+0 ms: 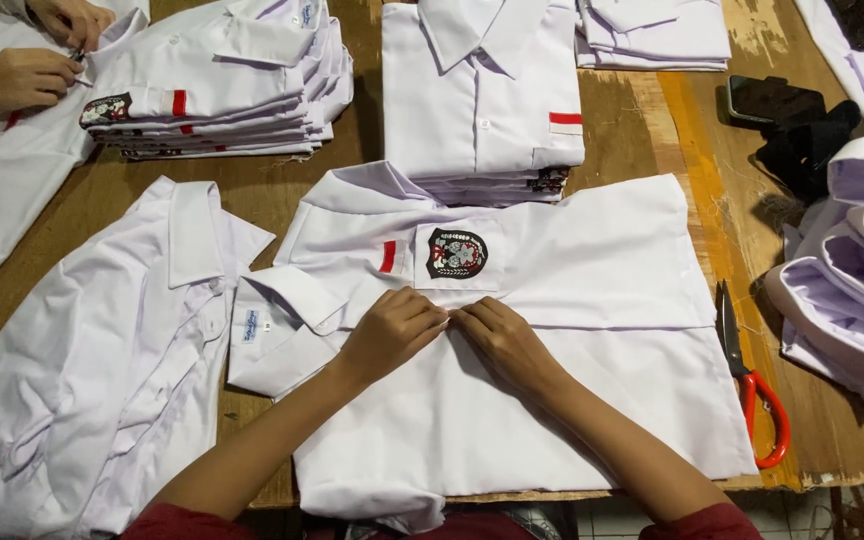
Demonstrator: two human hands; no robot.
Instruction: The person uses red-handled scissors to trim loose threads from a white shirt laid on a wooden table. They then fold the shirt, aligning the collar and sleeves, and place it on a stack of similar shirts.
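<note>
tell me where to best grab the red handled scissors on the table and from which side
Grip the scissors by the red loop handles, which point toward the person at the near table edge; the blades point away. Come from the near right side with the right hand, probably the safest approach, since nothing covers the handles.

Red-handled scissors (pixel 752 380) at three o'clock on the wooden desk (pixel 652 130), dark phone (pixel 772 98) at one o'clock, stacks of folded white shirts (pixel 222 90) at eleven o'clock

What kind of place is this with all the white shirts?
Probably a clothing workshop. Folded white shirts sit in stacks on a wooden table, red-handled scissors lie nearby, and another person's hands work on a shirt too.
</note>
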